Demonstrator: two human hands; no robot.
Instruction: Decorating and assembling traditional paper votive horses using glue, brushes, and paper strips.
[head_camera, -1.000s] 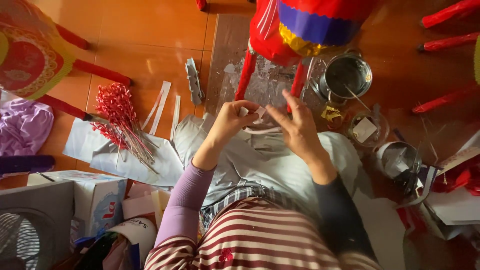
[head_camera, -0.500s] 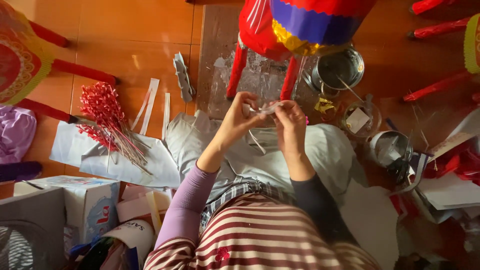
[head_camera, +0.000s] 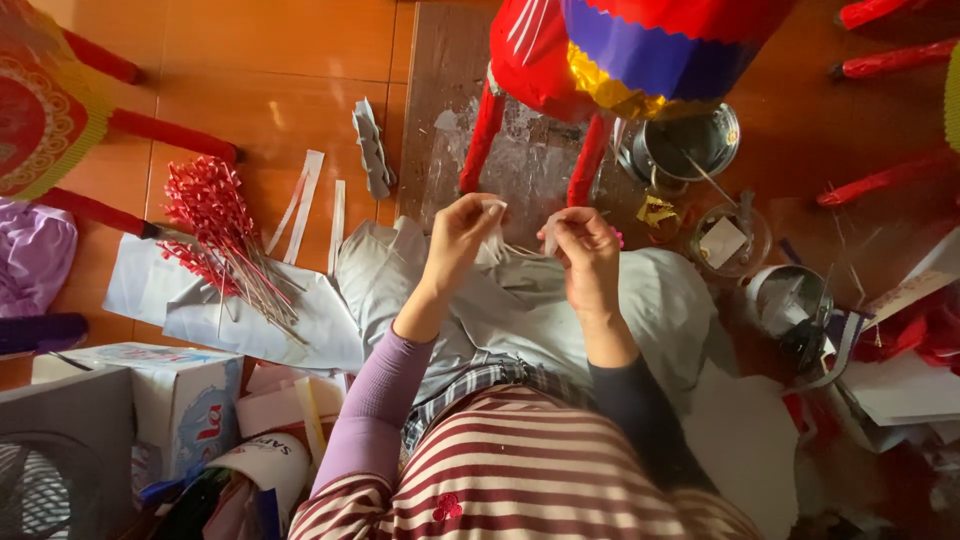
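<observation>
Nearest, over our grey-trousered lap (head_camera: 560, 320), we hold both hands raised: left hand (head_camera: 462, 232) and right hand (head_camera: 585, 243) each pinching an end of a thin white paper strip (head_camera: 520, 243). Keep it taut, untwisted. Farther off stands the red-legged paper lantern frame (head_camera: 600, 60).

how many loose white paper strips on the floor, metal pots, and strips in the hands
White paper strips on the floor: 2
Metal pots: 2, the second at the right
Thin white strips held, one in the left hand, one in the right hand: 2
Total: 6
</observation>
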